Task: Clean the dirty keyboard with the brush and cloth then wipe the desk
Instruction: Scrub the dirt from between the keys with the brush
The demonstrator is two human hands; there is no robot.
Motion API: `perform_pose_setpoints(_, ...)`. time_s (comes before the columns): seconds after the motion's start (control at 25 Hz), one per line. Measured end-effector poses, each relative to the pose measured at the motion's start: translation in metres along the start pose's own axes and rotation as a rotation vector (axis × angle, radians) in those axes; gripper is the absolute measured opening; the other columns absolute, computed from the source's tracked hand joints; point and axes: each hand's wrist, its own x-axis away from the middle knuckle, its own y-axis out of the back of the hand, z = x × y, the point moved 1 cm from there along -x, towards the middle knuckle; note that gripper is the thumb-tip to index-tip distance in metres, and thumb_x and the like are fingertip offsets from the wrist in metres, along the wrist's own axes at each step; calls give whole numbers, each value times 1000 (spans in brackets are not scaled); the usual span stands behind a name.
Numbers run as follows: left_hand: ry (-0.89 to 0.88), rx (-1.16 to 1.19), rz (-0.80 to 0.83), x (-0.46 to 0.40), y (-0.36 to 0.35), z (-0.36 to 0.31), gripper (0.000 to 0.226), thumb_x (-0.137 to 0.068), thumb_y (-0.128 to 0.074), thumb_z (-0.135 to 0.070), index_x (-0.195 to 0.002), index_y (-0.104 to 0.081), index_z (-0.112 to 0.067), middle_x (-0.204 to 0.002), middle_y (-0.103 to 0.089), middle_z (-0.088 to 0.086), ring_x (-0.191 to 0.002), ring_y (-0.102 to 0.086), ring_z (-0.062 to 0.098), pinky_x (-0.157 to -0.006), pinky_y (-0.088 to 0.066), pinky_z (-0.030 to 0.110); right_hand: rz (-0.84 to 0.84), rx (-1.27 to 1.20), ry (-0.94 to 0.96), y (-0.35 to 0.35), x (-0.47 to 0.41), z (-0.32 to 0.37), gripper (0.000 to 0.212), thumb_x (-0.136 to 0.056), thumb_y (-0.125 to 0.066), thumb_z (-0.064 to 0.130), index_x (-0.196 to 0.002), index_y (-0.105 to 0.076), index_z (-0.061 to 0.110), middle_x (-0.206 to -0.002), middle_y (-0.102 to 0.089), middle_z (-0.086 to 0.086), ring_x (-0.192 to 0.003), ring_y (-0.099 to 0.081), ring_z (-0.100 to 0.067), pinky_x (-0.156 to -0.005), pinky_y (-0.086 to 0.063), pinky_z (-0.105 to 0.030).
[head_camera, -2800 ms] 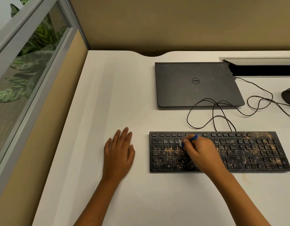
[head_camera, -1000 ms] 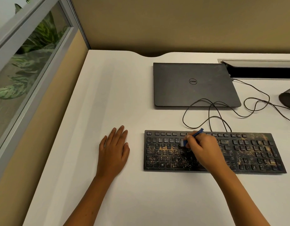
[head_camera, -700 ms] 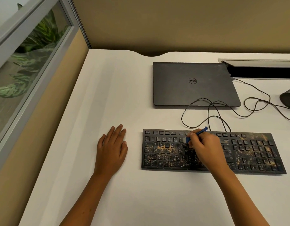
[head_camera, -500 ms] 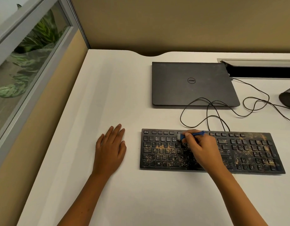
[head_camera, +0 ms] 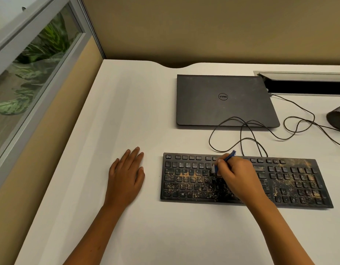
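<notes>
Down on the white desk (head_camera: 127, 111), seen from the head camera, the black keyboard (head_camera: 291, 180) lies at about four o'clock from the middle of the view, its keys speckled with tan dirt, thickest across the lower rows and the number pad. The right hand (head_camera: 240, 178) reaches in from five o'clock with the forearm slanting up over the keyboard's near edge; its fingers are curled round a small blue brush (head_camera: 227, 158), gripping it like a pen. The brush's pale head touches the keys near the upper letter row, while the blue handle sticks out toward one o'clock past the knuckles. The left hand (head_camera: 127, 175) lies flat on the desk just beside the keyboard's left end, palm down, fingers straight and close together, pointing to twelve o'clock, holding nothing. At one o'clock a closed dark laptop (head_camera: 222, 100) sits beyond the keyboard, and a thin black cable (head_camera: 241, 134) loops between them.
</notes>
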Motion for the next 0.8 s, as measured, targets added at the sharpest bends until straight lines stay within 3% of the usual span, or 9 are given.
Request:
perform_pose_setpoints(0.08, 1, 2, 1, 0, 0, 0, 53, -96, -30, -34, -140, -52, -18, -153, -41, -2, -143, -34, 19, -111, -27, 43, -48, -32, -6, 3, -2, 0, 36, -95, -45, 27, -71, -62, 7, -51, -55, -7, -46, -50, -21, -47, -42, -41)
perform_pose_setpoints(0.24, 5, 4, 4, 0, 0, 0, 53, -96, -30, -35, -141, -52, -18, -153, -41, -3, -143, -33, 19, -111, -27, 42, 35, 2, -29, 2, -1, 1, 37, -95, -46, 25, -65, -59, 8, -50, -56, -6, -47, -52, -22, -49, -43, -39)
perform_pose_setpoints(0.4, 5, 2, 5, 0, 0, 0, 53, -96, -29, -35, -141, -52, -18, -153, -41, -2, -143, -34, 20, -111, -27, 42, -58, -87, -24, 3, -1, -4, 43, -94, -42, 33, -69, -64, 5, -53, -60, -9, -49, -55, -22, -49, -46, -40)
perform_pose_setpoints(0.56, 8, 2, 5, 0, 0, 0, 54, -96, -29, -36, -142, -52, -18, -153, -41, -2, -143, -34, 19, -111, -26, 41, 42, -43, -14, 0, 1, -1, 38, -94, -47, 26, -69, -64, 4, -51, -57, -11, -45, -50, -24, -48, -42, -42)
perform_pose_setpoints(0.64, 9, 5, 3, 0, 0, 0, 53, -96, -29, -36, -141, -52, -18, -153, -41, -2, -143, -34, 19, -112, -26, 41, -3, -115, -14, 2, 0, -1, 41, -94, -45, 30, -69, -64, 5, -54, -59, -12, -47, -52, -26, -48, -44, -45)
perform_pose_setpoints(0.8, 7, 9, -2, 0, 0, 0, 53, -96, -30, -35, -141, -52, -18, -153, -41, -3, -143, -33, 18, -112, -26, 42, 27, -184, 0, -2, -3, 7, 33, -96, -47, 28, -79, -70, 12, -61, -65, -10, -48, -54, -21, -49, -43, -37)
